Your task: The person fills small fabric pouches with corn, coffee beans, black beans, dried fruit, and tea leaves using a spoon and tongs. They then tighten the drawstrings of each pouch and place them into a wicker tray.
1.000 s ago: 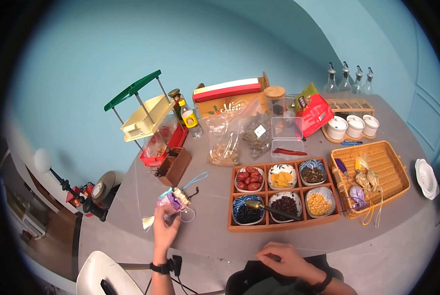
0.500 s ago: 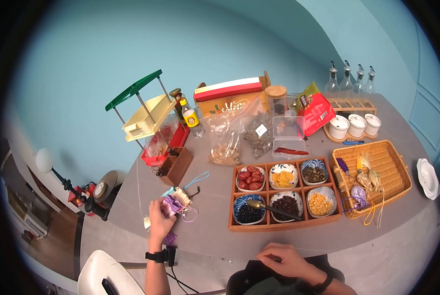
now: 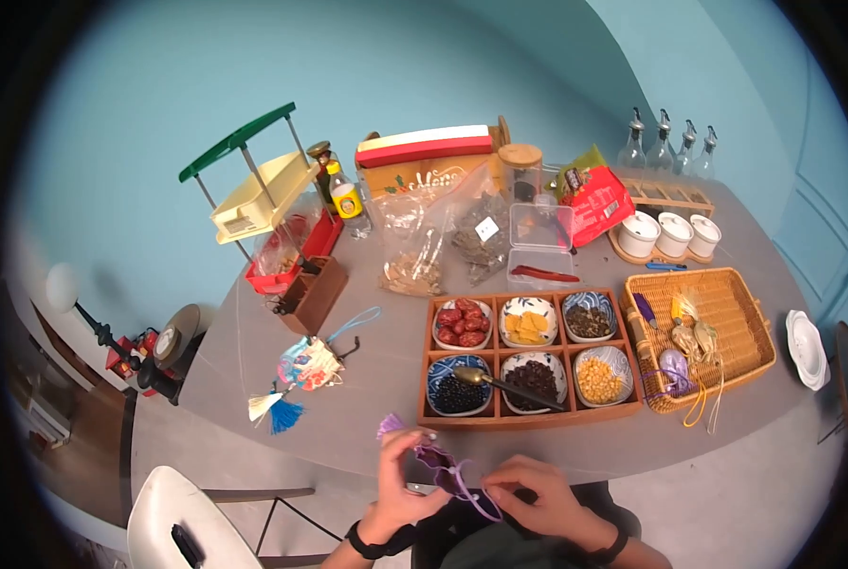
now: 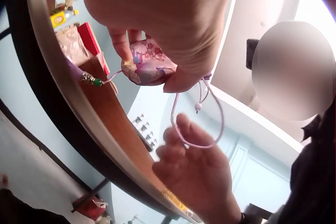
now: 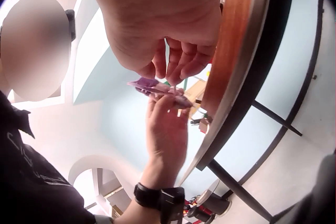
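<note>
A purple floral sachet (image 4: 149, 64) is pinched between the thumb and fingers of my left hand (image 3: 403, 484), in front of the table's near edge. Its purple tassel (image 3: 389, 426) sticks out on the far side, and a green bead (image 4: 98, 82) sits on that string. From the other end hangs a lilac cord loop (image 4: 223, 124). My right hand (image 3: 542, 498) is beside this loop, fingers loosely bent, fingertips right at the cord. More sachets (image 3: 312, 364) lie on the table at left, with a blue tassel (image 3: 287, 414) and a cream one.
A wooden six-section tray (image 3: 528, 417) holds bowls of dried foods, with a scoop (image 3: 504, 387) lying across. To its right is a wicker basket (image 3: 748, 322) with sachets. Behind stand plastic bags (image 3: 412, 247), a bottle (image 3: 348, 201) and a small wooden box (image 3: 315, 296).
My left hand has picked up the purple sachet from the pile at left and brought it right, toward my body. My right hand has shifted slightly, up to the cord loop.
</note>
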Available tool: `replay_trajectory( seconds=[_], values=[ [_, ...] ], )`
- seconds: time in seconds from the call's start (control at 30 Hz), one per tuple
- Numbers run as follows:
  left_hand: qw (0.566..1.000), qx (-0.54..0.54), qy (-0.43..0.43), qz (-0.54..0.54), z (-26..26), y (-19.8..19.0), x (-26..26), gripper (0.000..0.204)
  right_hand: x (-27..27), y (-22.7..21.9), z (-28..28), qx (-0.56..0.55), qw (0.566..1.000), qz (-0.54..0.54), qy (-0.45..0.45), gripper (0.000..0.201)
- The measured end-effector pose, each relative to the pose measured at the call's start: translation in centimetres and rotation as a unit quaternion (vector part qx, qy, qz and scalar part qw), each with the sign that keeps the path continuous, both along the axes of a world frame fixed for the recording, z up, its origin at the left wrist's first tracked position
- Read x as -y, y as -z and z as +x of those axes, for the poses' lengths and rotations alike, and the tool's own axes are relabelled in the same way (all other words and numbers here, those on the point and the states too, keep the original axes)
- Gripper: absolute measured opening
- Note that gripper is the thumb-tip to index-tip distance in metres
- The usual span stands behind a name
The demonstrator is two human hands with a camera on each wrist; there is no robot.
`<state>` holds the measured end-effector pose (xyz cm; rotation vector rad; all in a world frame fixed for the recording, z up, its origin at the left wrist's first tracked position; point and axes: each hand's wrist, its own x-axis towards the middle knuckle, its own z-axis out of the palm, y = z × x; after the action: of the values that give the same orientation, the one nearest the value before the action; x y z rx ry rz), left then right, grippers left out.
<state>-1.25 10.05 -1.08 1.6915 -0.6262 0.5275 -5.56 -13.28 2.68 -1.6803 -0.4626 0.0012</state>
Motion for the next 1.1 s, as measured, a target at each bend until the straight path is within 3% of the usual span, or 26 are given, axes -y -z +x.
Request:
replay_trajectory(
  seconds=[0.1, 0.17, 0.3, 0.4, 0.47, 0.53, 0.6, 0.83, 1.1],
  values=[
    [0.998, -0.042, 0.021, 0.046, -0.1, 1.2, 2.1, 0.087, 0.5, -1.1, -1.5, 0.064, 0.996, -0.023, 0.063, 0.021],
    [0.997, -0.033, 0.025, 0.064, 0.6, 1.1, 3.3, 0.085, 0.8, -1.7, -1.7, 0.182, 0.971, -0.041, 0.148, 0.031],
    [0.998, -0.032, 0.051, 0.036, 0.9, 0.3, 5.3, 0.078, 0.6, -2.3, -2.1, 0.212, 0.958, -0.041, 0.190, 0.038],
    [0.994, -0.063, 0.086, 0.022, 0.7, 0.6, 5.7, 0.078, 0.4, -2.2, -2.2, 0.237, 0.943, -0.102, 0.209, 0.040],
    [0.994, -0.062, 0.093, 0.022, 0.7, 0.5, 5.9, 0.078, 0.4, -2.5, -1.8, 0.314, 0.900, -0.203, 0.223, 0.040],
    [0.993, -0.009, 0.098, 0.065, 0.8, -0.1, 5.9, 0.075, 0.4, -2.5, -1.8, 0.314, 0.891, -0.234, 0.228, 0.040],
    [0.993, -0.023, 0.094, 0.070, 0.3, -1.0, 6.2, 0.075, 0.9, -2.3, -2.1, 0.325, 0.870, -0.293, 0.229, 0.044],
    [0.993, 0.008, 0.088, 0.083, -0.5, -1.8, 7.9, 0.072, 0.7, -3.8, -2.8, 0.326, 0.840, -0.321, 0.291, 0.037],
    [0.990, 0.070, 0.075, 0.098, -2.2, -1.0, 10.1, 0.068, 2.3, -3.8, -3.5, 0.310, 0.844, -0.339, 0.277, 0.030]
  ],
)
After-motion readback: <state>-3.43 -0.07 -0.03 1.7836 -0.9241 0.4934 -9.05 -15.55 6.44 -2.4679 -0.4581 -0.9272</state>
